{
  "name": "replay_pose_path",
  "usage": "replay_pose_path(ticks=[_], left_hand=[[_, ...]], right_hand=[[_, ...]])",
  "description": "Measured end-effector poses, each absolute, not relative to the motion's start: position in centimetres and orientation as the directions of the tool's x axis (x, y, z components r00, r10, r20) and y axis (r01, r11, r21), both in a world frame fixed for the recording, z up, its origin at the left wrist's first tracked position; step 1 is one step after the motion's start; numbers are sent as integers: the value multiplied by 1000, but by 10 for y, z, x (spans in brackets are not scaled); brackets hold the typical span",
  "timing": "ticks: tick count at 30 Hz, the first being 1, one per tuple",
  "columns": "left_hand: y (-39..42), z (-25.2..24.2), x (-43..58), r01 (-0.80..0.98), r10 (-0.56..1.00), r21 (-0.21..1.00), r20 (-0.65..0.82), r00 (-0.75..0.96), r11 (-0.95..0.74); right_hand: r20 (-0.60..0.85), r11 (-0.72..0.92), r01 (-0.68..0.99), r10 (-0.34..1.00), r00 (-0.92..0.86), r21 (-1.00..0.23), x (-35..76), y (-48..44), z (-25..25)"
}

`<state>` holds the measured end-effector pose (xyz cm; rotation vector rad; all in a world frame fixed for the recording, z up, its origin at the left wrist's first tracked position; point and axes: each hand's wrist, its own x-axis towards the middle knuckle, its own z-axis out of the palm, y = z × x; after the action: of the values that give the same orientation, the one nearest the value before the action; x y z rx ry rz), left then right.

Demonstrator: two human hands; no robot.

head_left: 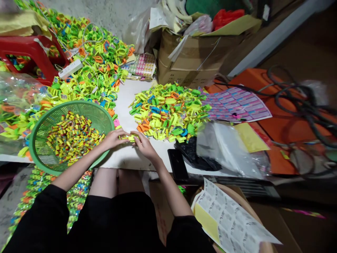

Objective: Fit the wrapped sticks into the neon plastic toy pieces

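Observation:
Over the white tabletop [126, 102], my left hand [114, 138] and my right hand [144, 144] meet, fingers closed in a pinch. Between them shows a small yellow-green plastic toy watch [131, 138], gripped by my right fingers. Something small and yellow shows at my left fingertips, too small to name. Left of my hands is a green mesh basket [34, 140], holding many small yellow cylinders [71, 137] with red ends. Just beyond my right hand lies a heap of toy watches [171, 112] in yellow, green, orange and blue.
A larger heap of toy watches [94, 66] covers the left back, around a red stool [50, 52] and a white power strip [70, 68]. To the right lie a black phone [178, 164], plastic bags [226, 144] and pink printed sheets [237, 103]. A cardboard box [189, 52] stands behind.

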<state>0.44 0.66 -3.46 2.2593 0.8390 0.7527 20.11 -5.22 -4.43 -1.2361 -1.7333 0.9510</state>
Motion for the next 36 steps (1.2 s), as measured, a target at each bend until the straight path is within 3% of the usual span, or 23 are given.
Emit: replay_pose_path(ticks=[8,17,25,31,36], left_hand=[[7,-28,2,372,682,699,225,696,-611],[12,-30,1,258,693,802,247,678,-538],[13,-31,0,282,658,770,225,719,-572],[13,-23,-2,239,641,818,193,743,-523],[14,-19,-5,198,657,872,171,734,-448]], right_hand=[[298,397,473,915,-273,-786,198,-54,-32],[323,327,422,943,-83,-846,188,-51,-35],[363,364,413,928,-85,-835,189,-51,-36],[308,317,339,948,-81,-886,186,-51,-32],[198,184,170,978,71,-968,178,-50,-31]])
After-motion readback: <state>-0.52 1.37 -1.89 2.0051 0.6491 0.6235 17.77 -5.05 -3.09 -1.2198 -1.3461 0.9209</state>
